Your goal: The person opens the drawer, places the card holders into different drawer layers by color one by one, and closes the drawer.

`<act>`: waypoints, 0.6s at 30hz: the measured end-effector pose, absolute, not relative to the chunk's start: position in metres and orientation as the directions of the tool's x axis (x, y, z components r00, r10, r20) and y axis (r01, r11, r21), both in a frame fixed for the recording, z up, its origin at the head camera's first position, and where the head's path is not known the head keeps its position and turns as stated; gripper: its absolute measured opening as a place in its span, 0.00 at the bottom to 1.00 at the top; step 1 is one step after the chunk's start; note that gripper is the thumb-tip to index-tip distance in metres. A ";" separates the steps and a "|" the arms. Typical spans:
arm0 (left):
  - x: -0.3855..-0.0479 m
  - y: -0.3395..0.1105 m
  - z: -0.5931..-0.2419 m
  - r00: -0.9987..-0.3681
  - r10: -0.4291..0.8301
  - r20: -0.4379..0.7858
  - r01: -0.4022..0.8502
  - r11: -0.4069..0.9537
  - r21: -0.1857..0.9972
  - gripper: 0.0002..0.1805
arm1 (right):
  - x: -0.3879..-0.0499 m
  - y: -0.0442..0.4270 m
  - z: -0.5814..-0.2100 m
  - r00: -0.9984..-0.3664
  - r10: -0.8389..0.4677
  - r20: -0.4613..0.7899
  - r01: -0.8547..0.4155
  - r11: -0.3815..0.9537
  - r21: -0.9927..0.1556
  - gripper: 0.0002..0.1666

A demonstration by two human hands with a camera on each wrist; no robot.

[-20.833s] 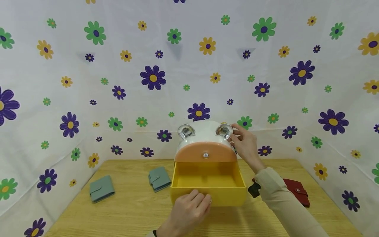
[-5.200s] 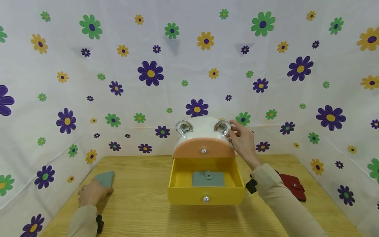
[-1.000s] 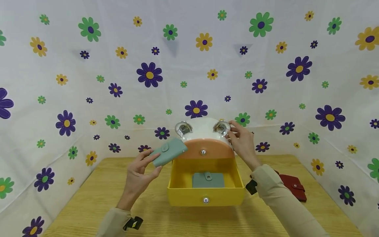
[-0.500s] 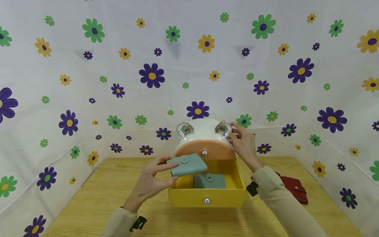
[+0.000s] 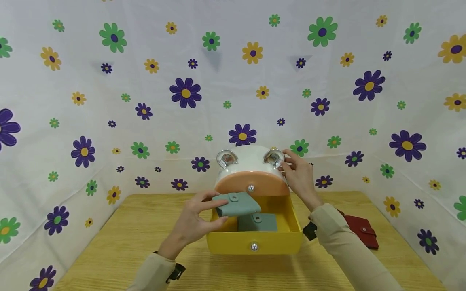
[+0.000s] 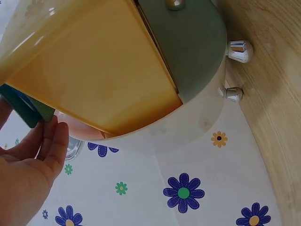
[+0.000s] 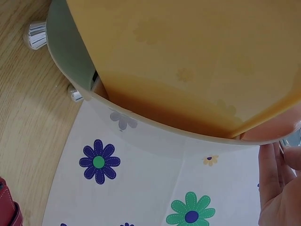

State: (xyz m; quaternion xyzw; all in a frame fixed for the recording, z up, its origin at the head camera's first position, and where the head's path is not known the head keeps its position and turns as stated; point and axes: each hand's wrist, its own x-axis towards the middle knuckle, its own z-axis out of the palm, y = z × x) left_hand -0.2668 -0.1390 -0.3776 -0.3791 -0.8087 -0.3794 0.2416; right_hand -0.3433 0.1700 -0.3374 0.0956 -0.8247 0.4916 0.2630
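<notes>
My left hand (image 5: 194,220) pinches a pale green wallet (image 5: 240,204) between thumb and fingers, tilted above the left part of the pulled-out yellow drawer (image 5: 233,243). A second green wallet (image 5: 263,223) lies inside that drawer. The fingers of my right hand (image 5: 300,176) hold the right silver ear (image 5: 274,158) of the white cabinet (image 5: 251,157). In the left wrist view the left hand (image 6: 35,165) grips the wallet (image 6: 23,107) beside the drawer's side (image 6: 94,61). The right wrist view shows the right hand (image 7: 282,188) against the cabinet's edge.
A red wallet (image 5: 364,229) lies on the wooden table (image 5: 145,226) at the right, partly behind my right forearm. An orange drawer front (image 5: 236,182) with a silver knob sits above the yellow drawer. Flowered cloth (image 5: 218,81) surrounds the table's back and sides.
The left hand has moved right and down, bringing its wallet from left of the cabinet to over the drawer. Earlier, that hand took this wallet from the table's left. The right hand stays at the ear.
</notes>
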 end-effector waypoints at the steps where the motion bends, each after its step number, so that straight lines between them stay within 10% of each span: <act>1: -0.266 -0.138 -0.377 -0.604 0.433 0.669 0.790 0.434 0.433 0.22 | -0.343 0.170 -0.337 -0.842 0.099 0.531 -0.419 0.499 -0.758 0.24; 18: -0.260 -0.118 -0.364 -0.805 0.396 0.441 0.575 0.701 0.421 0.20 | -0.343 0.170 -0.337 -0.840 0.096 0.533 -0.423 0.498 -0.757 0.24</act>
